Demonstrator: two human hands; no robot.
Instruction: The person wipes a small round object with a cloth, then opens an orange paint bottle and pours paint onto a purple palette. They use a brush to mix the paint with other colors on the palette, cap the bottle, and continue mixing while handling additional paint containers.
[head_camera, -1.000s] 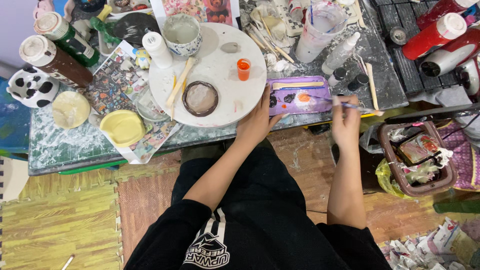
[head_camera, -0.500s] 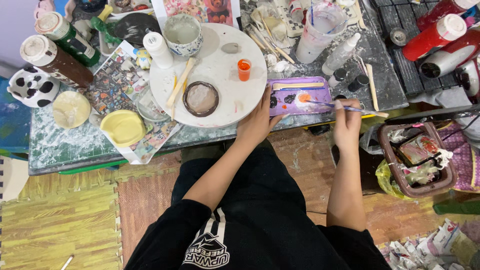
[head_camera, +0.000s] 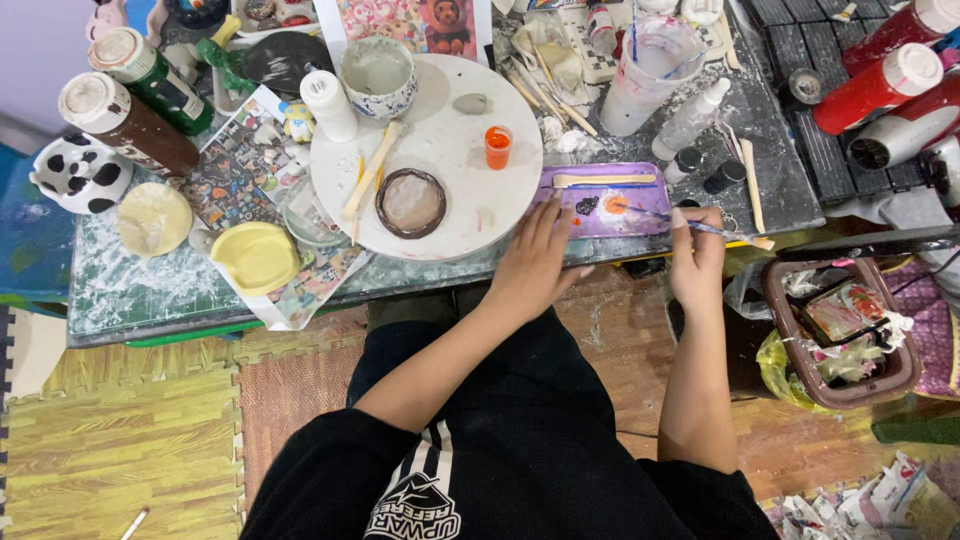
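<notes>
The flat rectangular purple plastic palette tray lay at the near edge of the paint-spattered worktable, just right of the round white turntable disc. On the tray sat dabs of orange and dark paint and a pale wooden stick along its far side.

The left hand rested at the tray's left end, fingers spread and laid flat over the corner, pinning it against the tabletop. The right hand was just right of the tray, its fingers pinched around a thin paintbrush, whose tip reached toward the orange dab.

The tray looked light, thin and rigid, with a smooth surface likely to slide on the table; pressing down on a bare corner seemed the sensible hold, since the middle was wet with paint. The brush appeared slender and light, best pinched along its handle, away from the bristles.

On the disc, left of the tray, stood a small orange cup and a shallow brown clay dish.
</notes>
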